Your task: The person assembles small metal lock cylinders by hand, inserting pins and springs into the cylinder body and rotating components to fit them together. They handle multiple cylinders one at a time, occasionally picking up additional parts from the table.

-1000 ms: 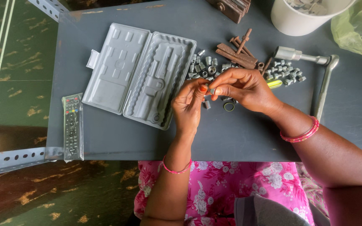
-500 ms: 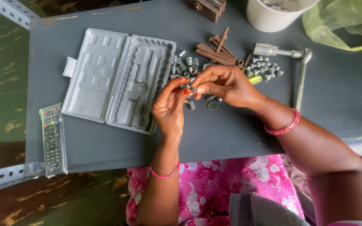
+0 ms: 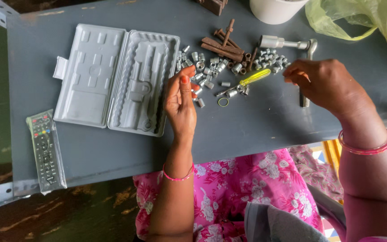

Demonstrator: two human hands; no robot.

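Note:
My left hand point(image 3: 182, 105) rests on the grey table point(image 3: 256, 123), just right of the open, empty grey tool case point(image 3: 113, 76). Its thumb presses against the fingers beside a scatter of silver sockets point(image 3: 207, 67); whether it holds one is hidden. My right hand point(image 3: 325, 83) hovers farther right with its fingertips pinched, next to a heap of smaller sockets point(image 3: 272, 58) and over the ratchet handle point(image 3: 307, 49). A small yellow-handled screwdriver point(image 3: 254, 77) and a thin ring point(image 3: 223, 102) lie between the hands.
Rusty brown rods point(image 3: 222, 45) lie behind the sockets. A white bucket point(image 3: 276, 11) and a green plastic bag point(image 3: 354, 15) stand at the far edge. A wrapped remote control point(image 3: 45, 150) lies at the near left corner. My pink floral lap is below the table.
The hands were together over the sockets; my right hand has pulled away to the right toward the ratchet. My left hand stays beside the case.

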